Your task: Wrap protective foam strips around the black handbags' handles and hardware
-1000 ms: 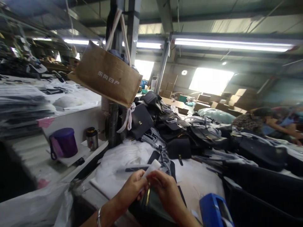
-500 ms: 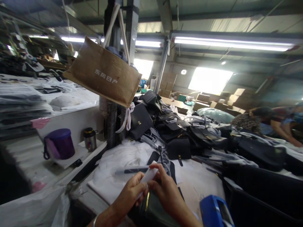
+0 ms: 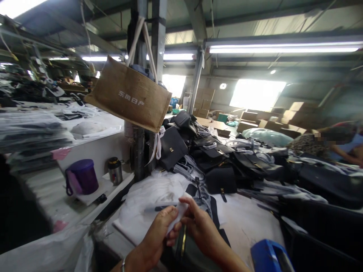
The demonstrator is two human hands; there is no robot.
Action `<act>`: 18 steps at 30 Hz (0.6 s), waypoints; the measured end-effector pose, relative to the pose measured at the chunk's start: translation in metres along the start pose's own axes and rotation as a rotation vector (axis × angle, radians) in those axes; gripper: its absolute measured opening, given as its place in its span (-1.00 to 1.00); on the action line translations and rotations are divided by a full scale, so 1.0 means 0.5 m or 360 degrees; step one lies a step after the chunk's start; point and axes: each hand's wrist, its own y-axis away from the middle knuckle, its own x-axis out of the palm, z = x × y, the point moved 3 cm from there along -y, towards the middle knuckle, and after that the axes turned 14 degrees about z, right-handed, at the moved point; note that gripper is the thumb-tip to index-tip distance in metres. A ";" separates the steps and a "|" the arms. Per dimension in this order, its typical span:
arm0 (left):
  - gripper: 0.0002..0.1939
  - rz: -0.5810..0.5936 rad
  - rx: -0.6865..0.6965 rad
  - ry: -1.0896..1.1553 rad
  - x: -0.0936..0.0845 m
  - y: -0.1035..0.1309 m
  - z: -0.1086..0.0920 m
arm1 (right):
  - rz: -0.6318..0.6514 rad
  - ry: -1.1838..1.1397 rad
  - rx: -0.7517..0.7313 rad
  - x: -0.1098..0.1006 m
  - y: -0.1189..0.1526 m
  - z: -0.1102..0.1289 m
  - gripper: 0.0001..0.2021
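Note:
A narrow piece of thin white material [image 3: 179, 216], folded or rolled, sits between my two hands. My left hand [image 3: 159, 234] is closed around its lower part, thumb on top. Fingers of my right hand [image 3: 200, 223] pinch its upper right side. Directly beneath them lies a dark bag [image 3: 195, 251] with a gold zipper [image 3: 183, 241], partly hidden by my hands and forearms. A dark strap piece in clear wrap [image 3: 163, 207] rests just beyond my left hand, on a heap of white sheets [image 3: 153, 189].
Black bags [image 3: 221, 179] with wrapped straps are piled across the table behind. A blue tool or holder [image 3: 269, 257] stands at front right. On the left are a purple container [image 3: 83, 177] and a steel flask [image 3: 115, 172]. A brown tote [image 3: 130, 94] hangs from a post. Another person [image 3: 337, 141] is at far right.
The view has shifted slightly, so the surroundings sit a little further right and lower. Both hands keep hold of the white piece, with small finger movements.

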 end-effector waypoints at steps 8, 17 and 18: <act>-0.76 0.0095 -0.0118 0.0414 -0.034 -0.004 0.000 | -0.0031 0.0351 0.0002 0.008 -0.026 0.006 -0.50; -0.74 0.0284 -0.0311 0.0808 -0.054 -0.003 -0.003 | 0.0175 0.1278 -0.0216 0.000 -0.050 0.007 -0.61; -0.74 0.0292 -0.0324 0.0830 -0.055 -0.004 -0.003 | 0.0219 0.1427 -0.0280 -0.001 -0.053 0.007 -0.62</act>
